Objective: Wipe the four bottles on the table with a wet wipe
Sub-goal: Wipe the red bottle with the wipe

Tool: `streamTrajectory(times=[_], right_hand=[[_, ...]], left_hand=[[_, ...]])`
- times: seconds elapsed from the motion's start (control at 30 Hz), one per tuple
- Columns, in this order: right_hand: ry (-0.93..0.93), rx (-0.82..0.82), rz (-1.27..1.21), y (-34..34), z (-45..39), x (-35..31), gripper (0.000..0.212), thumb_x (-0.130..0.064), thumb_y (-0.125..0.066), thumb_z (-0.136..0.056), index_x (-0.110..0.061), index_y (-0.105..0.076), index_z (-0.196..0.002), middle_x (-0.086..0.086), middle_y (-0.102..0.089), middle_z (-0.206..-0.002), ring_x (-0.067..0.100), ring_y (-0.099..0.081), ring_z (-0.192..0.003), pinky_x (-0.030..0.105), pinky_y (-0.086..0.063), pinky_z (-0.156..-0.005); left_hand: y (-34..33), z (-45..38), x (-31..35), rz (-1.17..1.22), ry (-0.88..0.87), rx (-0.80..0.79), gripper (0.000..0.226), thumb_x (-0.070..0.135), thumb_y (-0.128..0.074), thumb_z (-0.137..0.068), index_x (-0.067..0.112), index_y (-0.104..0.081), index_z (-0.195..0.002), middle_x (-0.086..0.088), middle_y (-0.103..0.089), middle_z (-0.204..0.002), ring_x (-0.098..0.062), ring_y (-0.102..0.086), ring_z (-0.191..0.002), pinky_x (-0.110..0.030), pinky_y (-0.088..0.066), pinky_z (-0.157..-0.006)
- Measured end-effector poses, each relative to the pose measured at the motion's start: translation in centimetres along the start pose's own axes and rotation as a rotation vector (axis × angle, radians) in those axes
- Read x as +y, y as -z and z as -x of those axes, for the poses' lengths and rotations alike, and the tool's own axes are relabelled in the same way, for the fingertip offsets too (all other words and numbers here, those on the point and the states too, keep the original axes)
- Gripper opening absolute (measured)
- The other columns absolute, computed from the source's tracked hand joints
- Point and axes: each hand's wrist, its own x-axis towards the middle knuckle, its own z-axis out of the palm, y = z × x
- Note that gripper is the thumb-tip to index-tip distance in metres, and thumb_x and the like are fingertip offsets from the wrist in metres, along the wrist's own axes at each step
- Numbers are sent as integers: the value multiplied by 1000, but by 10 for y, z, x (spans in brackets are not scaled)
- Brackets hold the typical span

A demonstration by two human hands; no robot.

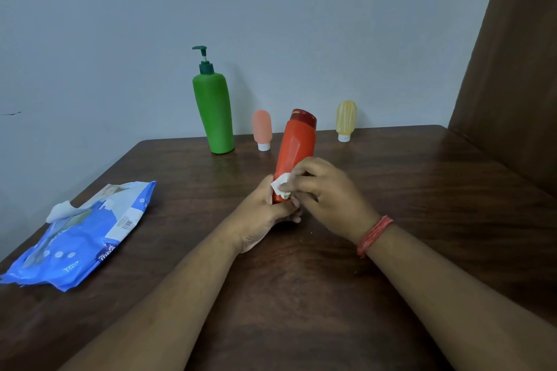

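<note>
Left hand [265, 208] grips tilted red-orange plastic bottle [294, 147] base; right hand [325, 190] pinches crumpled white wet wipe [281, 188] against it.

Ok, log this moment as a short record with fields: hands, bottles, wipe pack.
left hand: grips the base of the red bottle, tilted off the table
right hand: presses a white wet wipe on the red bottle's lower part
green pump bottle: upright at the back
pink tube: standing on its white cap
yellow tube: standing on its cap, rightmost
blue wipe pack: lying left, one wipe poking out
</note>
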Motion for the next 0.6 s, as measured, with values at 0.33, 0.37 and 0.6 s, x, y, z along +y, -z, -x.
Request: streamTrajectory(times=[0.33,0.37,0.6], right_hand=[[76,-65,108,5,-4,0,11,-15,-64,-93,-14,-75,-96,0,-58,-98,16,-54,-94,34,-52,-72],[47,-73,141,4,-5,2,16,-20,-59,-94,-16,-74,-98,0,-57,-99,15,-54,-93,32,-51,-72],[-317,224,96,18,-6,19,24,-3,-53,-94,-2,-71,-110,11,-56,-98,15,-50,-89,37,-50,-78]], left_hand=[[-5,1,1,-112,-19,14,47,-6,-62,-93,15,-47,-133,-11,-62,-108,-22,-60,-95,-31,-55,-79],[-5,0,1,-114,-19,17,47,-5,-62,-94,15,-47,-133,-10,-62,-109,-21,-60,-94,-32,-55,-80],[-5,1,2,-300,25,-52,54,10,-66,-95,20,-38,-140,-10,-61,-112,-18,-63,-90,-34,-55,-90]])
